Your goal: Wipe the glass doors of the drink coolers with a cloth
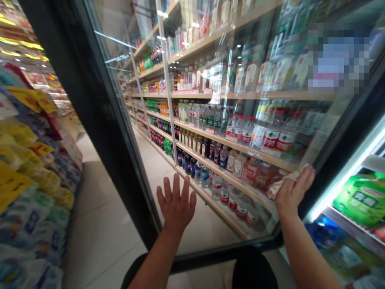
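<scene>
A tall glass fridge door [210, 120] with a black frame stands swung open in front of me. My left hand [177, 202] lies flat on the lower part of the glass, fingers spread. My right hand [293, 189] presses a pale crumpled cloth [278, 184] against the glass near the door's right edge, fingers lying over the cloth. Through and in the glass I see shelves of bottled drinks [240, 132].
The open fridge interior at the right holds green packs [361, 198] on a lit shelf. A display of wrapped goods with yellow tags [27, 168] fills the left side. Pale tiled floor [96, 224] runs between the display and the door.
</scene>
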A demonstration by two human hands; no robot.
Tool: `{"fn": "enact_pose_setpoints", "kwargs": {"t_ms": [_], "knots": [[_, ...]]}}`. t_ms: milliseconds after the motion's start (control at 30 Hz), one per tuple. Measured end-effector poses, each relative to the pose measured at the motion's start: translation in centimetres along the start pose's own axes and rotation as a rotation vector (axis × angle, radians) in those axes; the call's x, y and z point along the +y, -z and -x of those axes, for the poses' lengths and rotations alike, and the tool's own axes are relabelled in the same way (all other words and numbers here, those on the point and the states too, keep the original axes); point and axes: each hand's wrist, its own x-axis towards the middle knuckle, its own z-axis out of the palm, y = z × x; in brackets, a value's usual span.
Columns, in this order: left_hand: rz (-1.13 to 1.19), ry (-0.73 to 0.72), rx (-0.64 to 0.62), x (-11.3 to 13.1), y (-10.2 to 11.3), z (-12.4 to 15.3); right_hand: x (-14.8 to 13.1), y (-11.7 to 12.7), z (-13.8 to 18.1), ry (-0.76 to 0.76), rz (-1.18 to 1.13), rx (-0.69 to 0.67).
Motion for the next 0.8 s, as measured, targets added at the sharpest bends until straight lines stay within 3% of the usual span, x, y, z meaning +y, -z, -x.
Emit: {"fn": "enact_pose_setpoints", "kwargs": {"t_ms": [200, 467, 667, 800], "knots": [[0.013, 0.002, 0.016, 0.0, -0.2, 0.1, 1.0, -0.1, -1.7, 0.069, 0.035, 0.063], [0.023, 0.009, 0.017, 0.1, -0.2, 0.1, -0.1, -0.6, 7.6, 0.200, 0.054, -0.098], [0.032, 0.012, 0.018, 0.1, -0.1, 0.0, -2.7, -1.1, 5.1, 0.293, 0.053, -0.114], [0.034, 0.020, 0.016, 0.2, 0.1, 0.0, -3.7, -1.5, 7.5, 0.433, 0.073, -0.130]]}}
